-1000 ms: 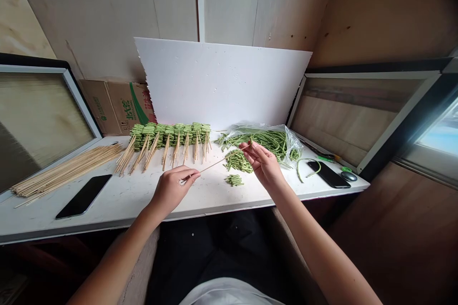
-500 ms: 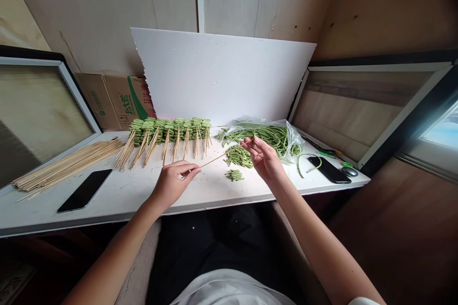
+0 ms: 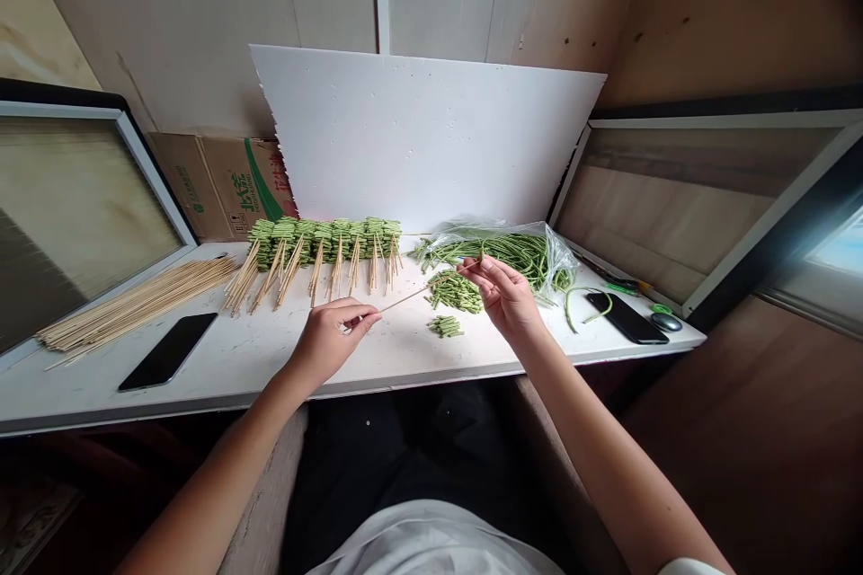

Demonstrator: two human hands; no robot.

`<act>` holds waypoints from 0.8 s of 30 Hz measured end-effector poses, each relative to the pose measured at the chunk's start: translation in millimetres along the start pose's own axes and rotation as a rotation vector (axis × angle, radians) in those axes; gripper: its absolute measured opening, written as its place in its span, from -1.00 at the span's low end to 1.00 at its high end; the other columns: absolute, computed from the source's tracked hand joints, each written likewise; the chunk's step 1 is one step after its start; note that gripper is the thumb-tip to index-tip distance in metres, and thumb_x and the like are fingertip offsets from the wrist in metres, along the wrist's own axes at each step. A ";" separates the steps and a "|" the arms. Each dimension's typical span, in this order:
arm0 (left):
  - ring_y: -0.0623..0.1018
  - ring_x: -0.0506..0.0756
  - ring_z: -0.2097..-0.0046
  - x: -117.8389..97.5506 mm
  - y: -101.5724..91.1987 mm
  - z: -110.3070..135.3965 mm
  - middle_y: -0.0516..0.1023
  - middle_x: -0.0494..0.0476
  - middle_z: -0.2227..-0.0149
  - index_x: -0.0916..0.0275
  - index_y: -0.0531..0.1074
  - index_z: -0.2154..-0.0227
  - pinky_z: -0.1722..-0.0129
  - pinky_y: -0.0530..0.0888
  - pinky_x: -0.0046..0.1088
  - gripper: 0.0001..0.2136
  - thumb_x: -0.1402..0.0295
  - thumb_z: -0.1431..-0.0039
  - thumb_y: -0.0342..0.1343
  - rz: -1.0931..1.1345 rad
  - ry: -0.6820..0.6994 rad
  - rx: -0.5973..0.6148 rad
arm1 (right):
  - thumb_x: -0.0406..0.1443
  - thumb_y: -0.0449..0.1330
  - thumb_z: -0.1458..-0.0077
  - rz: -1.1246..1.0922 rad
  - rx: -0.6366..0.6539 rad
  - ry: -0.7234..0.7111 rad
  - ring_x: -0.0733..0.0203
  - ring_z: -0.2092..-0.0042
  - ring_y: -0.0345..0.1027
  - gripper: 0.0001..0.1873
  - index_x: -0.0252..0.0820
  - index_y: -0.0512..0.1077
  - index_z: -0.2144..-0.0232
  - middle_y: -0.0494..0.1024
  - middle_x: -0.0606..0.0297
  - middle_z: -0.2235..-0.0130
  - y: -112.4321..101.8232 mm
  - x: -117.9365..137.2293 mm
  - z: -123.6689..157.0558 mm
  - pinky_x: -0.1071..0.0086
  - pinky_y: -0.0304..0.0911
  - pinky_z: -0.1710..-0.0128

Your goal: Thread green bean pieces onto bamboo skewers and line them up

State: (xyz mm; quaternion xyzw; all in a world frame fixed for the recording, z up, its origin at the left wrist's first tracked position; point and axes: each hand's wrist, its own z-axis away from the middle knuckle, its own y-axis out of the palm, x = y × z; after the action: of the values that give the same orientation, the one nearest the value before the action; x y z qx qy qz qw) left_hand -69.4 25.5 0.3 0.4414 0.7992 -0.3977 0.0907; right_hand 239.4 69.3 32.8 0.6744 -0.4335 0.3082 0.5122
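Slender tan wooden skewer [image 3: 405,297], pinched in our left hand [image 3: 330,339], juts toward its two o'clock over a white tabletop [image 3: 395,352]; our right hand [image 3: 509,301] narrows at the fingertips, on what we cannot tell.

Loose sticks [image 3: 141,301] left on table [image 3: 270,364], threaded skewers [image 3: 330,238] centre, cut beans [image 3: 453,292] further right, long beans [image 3: 516,247] behind

The person wore a creased whitish shirt [image 3: 431,539] at six o'clock; a pale sleeve [image 3: 691,567] (only its edge visible) appeared toward five o'clock.
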 end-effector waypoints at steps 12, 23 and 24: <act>0.65 0.12 0.26 -6.9 -7.9 2.7 0.71 0.16 0.28 0.14 0.73 0.19 0.21 0.55 -0.40 -0.78 0.27 -0.44 0.17 -0.098 0.089 -0.030 | -0.12 0.64 0.16 0.011 -0.013 -0.051 -0.06 0.10 0.68 -0.68 -0.09 0.72 0.35 0.76 0.18 0.22 3.0 6.5 1.5 0.13 0.62 0.04; 0.65 0.14 0.23 -4.4 -5.6 1.9 0.71 0.17 0.29 0.16 0.72 0.18 0.15 0.54 -0.35 -0.79 0.33 -0.45 0.16 -0.107 0.164 -0.046 | -0.09 0.59 0.02 0.056 0.053 -0.059 -0.03 0.07 0.68 -0.73 -0.08 0.73 0.31 0.77 0.16 0.18 -4.2 1.3 1.3 0.17 0.55 0.02; 0.65 0.14 0.23 -4.4 -5.6 1.8 0.71 0.17 0.28 0.16 0.72 0.18 0.15 0.54 -0.36 -0.79 0.33 -0.45 0.16 -0.098 0.165 -0.042 | -0.10 0.58 0.01 0.055 0.064 -0.063 -0.03 0.06 0.68 -0.74 -0.08 0.73 0.31 0.77 0.17 0.17 -4.4 1.2 1.5 0.16 0.55 0.00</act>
State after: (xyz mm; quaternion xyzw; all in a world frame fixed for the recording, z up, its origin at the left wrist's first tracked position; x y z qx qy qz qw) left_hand -71.6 19.8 4.4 0.4313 0.8327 -0.3471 0.0142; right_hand 243.8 68.0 31.6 0.6875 -0.4576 0.3146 0.4679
